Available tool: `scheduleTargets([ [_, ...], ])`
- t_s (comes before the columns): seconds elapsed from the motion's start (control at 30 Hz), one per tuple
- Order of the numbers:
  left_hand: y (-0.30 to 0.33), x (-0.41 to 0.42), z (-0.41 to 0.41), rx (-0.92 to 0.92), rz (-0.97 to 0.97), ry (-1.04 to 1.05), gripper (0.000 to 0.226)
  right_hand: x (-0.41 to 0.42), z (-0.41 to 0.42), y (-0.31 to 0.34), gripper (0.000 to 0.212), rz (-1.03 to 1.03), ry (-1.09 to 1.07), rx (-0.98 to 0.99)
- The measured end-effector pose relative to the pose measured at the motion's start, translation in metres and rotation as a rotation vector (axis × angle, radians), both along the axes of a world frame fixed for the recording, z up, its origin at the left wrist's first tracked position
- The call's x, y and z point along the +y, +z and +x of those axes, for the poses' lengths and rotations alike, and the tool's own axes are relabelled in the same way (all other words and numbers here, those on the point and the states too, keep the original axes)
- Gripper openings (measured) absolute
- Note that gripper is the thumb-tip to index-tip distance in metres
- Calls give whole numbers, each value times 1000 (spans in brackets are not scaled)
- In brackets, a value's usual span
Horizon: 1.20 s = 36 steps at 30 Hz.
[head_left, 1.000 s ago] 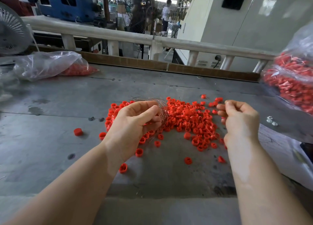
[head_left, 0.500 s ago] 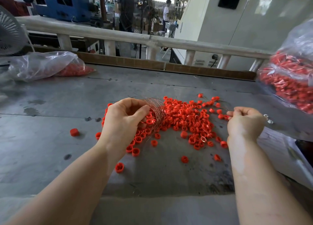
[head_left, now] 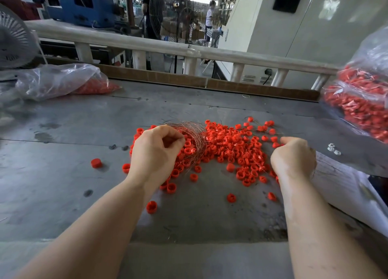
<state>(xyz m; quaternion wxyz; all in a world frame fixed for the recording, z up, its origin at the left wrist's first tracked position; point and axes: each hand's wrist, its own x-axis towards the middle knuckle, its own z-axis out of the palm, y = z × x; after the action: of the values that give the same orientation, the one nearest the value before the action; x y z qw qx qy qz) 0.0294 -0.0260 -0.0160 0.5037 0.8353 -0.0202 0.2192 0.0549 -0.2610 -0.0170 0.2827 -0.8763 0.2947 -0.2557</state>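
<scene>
My left grip (head_left: 155, 153) is holding a bundle of thin copper wire (head_left: 196, 138), thumb and fingertips pinching it while its loops are arching out just beyond the knuckles and to their right. The bundle is hanging over the left part of a heap of red caps (head_left: 235, 148), which is lying on the desk (head_left: 63, 173) between my two grips and spreading away beyond them. My right grip (head_left: 294, 159) is hovering at the heap's right edge with its fingers curled in tight. Its back is facing me, so I cannot tell whether it is pinching a strand or nothing. A stray cap (head_left: 96, 163) is sitting well left of my left grip. Some small white nuts (head_left: 333, 149) are lying just right of my right grip, and a clear bag (head_left: 361, 111) of red pieces is bulging beyond them.
</scene>
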Motion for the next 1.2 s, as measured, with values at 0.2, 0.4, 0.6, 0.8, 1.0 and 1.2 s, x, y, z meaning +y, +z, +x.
scheduleTargets([
  [0.2, -1, 0, 0, -11, 123, 33, 14, 20, -7, 3, 56, -260, 173, -179],
  [0.4, -4, 1, 2, -2, 223, 38, 6, 64, -16, 0, 41, -305, 619, -317],
  [0.6, -9, 1, 2, 20, 433, 8, 21, 85, -19, -8, 30, -339, 993, -152],
  [0.8, -13, 0, 2, 65, 545, -40, 29, 89, -18, -14, 37, -411, 1009, -64],
  [1.0, -14, -1, 4, 97, 532, -45, 30, 89, -20, -10, 30, -281, 1024, -67],
  [1.2, -14, -2, 3, 114, 483, -15, 22, 88, -23, -6, 25, -192, 1018, -74],
])
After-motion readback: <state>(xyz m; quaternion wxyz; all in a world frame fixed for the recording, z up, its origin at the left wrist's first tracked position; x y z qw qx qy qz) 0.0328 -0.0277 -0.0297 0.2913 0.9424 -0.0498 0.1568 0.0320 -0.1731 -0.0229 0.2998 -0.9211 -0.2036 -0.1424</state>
